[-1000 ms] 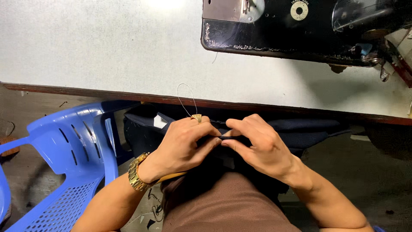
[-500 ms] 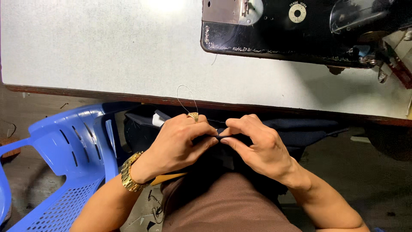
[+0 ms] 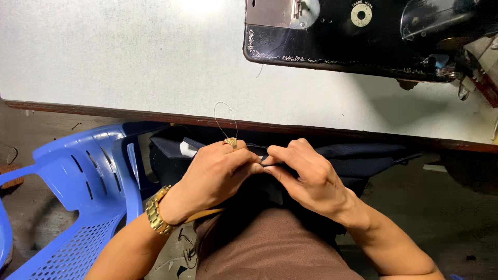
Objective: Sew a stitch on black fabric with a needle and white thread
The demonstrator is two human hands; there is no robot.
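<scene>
1. At the bottom centre of the frame is the person's lap in brown trousers (image 3: 270, 249), and both forearms come up from the lower corners.
2. The left hand (image 3: 215, 173) is in the middle of the frame. It wears a gold wristwatch (image 3: 157, 218) and a gold ring (image 3: 231, 142). Its fingers are curled closed, and the fingertips pinch a fold of the dark navy fabric (image 3: 363, 158).
3. The right hand (image 3: 308, 179) is just beside it, and the fingertips of the two hands touch each other. Its fingers are also bent and closed on the same edge of the cloth.
4. The dark navy fabric lies on the lap under both hands and spreads to the right of centre, below the edge of the table.
5. A thin thread (image 3: 225, 116) rises in a loop from the left fingers and stands in front of the table.
6. A blue plastic chair (image 3: 78, 176) with holes stands at the lower left, near the left arm.
7. The white table (image 3: 129, 57) with a brown wooden edge fills the upper half of the frame.
8. A black sewing machine (image 3: 363, 36) with gold ornament and a metal plate lies on the table at the upper right.
</scene>
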